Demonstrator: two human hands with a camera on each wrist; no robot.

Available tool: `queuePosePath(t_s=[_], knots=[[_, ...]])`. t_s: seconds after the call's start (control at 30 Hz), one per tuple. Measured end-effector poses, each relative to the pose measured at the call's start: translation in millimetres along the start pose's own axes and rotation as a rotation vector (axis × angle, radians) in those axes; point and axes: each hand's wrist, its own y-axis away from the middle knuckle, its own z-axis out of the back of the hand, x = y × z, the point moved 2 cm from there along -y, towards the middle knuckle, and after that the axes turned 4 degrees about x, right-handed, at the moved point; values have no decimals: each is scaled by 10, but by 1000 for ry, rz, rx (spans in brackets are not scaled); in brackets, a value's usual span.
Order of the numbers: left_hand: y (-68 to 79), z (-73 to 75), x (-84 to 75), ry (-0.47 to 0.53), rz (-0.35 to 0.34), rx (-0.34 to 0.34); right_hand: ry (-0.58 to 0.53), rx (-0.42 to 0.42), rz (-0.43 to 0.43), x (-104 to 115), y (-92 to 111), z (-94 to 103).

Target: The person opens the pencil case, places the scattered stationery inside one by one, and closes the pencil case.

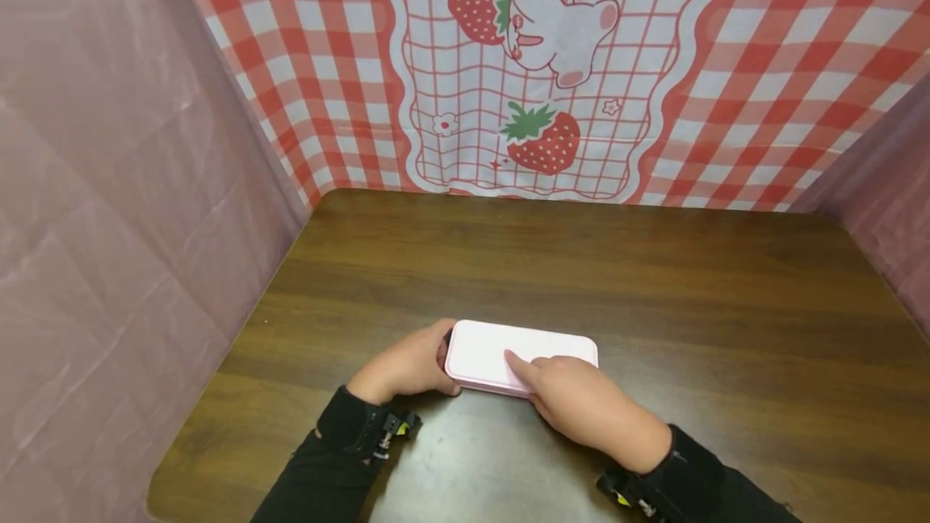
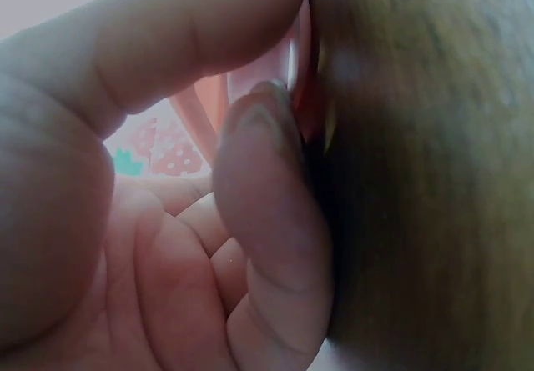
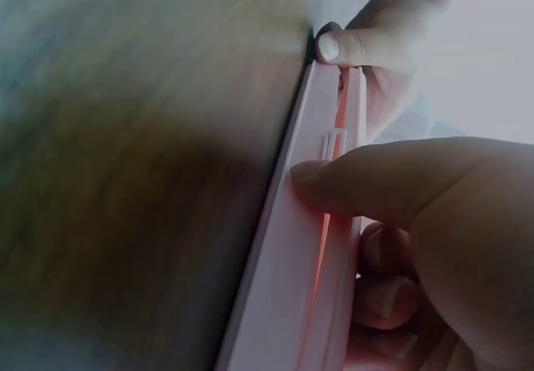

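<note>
A pale pink and white rectangular case [image 1: 479,345] with rounded corners lies flat on the brown table [image 1: 436,273]. At its left end my left hand [image 1: 410,366] grips it, thumb at the near corner and fingers behind. My right hand [image 1: 581,402] holds the near right side, with the index finger extended over the lid. In the right wrist view, the right thumb [image 3: 334,189] presses the side wall beside a small clasp [image 3: 336,142], where a thin gap runs along the seam. The other right fingertips rest curled against the lid. What lies inside the case is hidden.
A red and white checked cloth [image 1: 349,47] with strawberries hangs behind the table's far edge. Pinkish drapes hang at the left [image 1: 131,224] and right [image 1: 886,208]. Both wrists wear black bands with small devices.
</note>
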Motion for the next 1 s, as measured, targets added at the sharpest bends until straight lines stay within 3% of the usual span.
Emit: queuePosePath(t_s=[0.5, 0.9, 1.0], knots=[[35, 22, -31, 4, -30, 8, 36, 36, 16, -6, -30, -15], [44, 12, -52, 39, -11, 20, -103, 68, 1, -84, 47, -35], [56, 22, -57, 46, -2, 21, -159, 43, -11, -92, 77, -22]])
